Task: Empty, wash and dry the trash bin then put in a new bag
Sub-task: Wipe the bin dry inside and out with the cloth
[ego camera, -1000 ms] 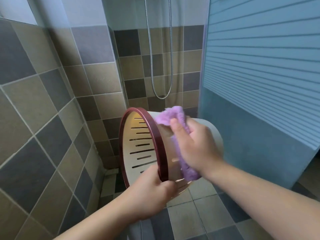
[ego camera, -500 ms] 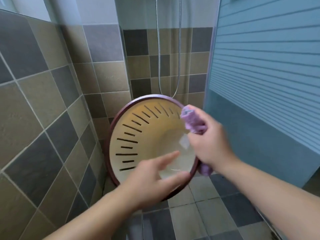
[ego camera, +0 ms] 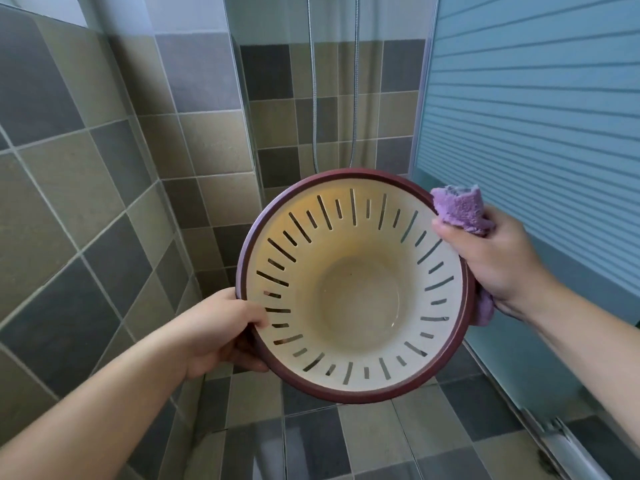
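Note:
The trash bin [ego camera: 353, 379] is cream plastic with slotted walls and a dark red rim. It is held up in the air with its open mouth facing me, and its inside holds nothing. My left hand [ego camera: 221, 327] grips the rim at the lower left, thumb on the inner wall. My right hand [ego camera: 491, 261] holds a purple cloth [ego camera: 460, 209] against the rim and outer wall on the right. The cloth's lower end hangs out below my palm.
Tiled walls stand close on the left and behind the bin. A shower hose [ego camera: 353, 98] hangs at the back. A frosted blue glass door [ego camera: 533, 133] closes the right side, with its floor track [ego camera: 561, 441] at the lower right. Tiled floor lies below.
The bin has turned from side-on to mouth facing me. My left hand shifted from the front of the rim to its lower left. My right hand moved from the wall to the right rim.

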